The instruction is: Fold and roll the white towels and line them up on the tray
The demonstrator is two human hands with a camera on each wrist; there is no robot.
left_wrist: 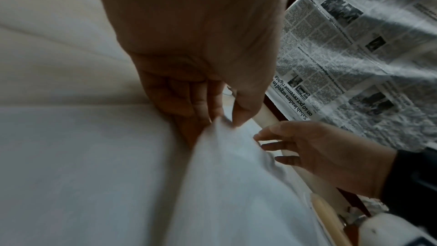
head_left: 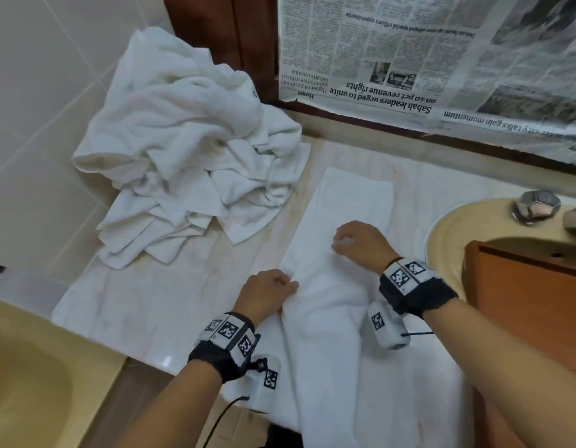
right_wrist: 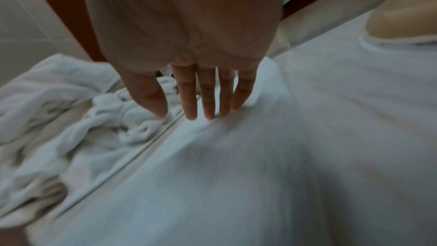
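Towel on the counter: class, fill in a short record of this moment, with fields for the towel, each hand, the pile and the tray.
towel: long white strip lying flat along the counter, near end hanging over the edge
left hand: pinches the towel's left edge
right hand: fingers straight, pressing down on the towel
pile: crumpled white towels heaped at the far left of the counter
tray: brown wooden tray at the right, over the basin; no rolled towels visible on it
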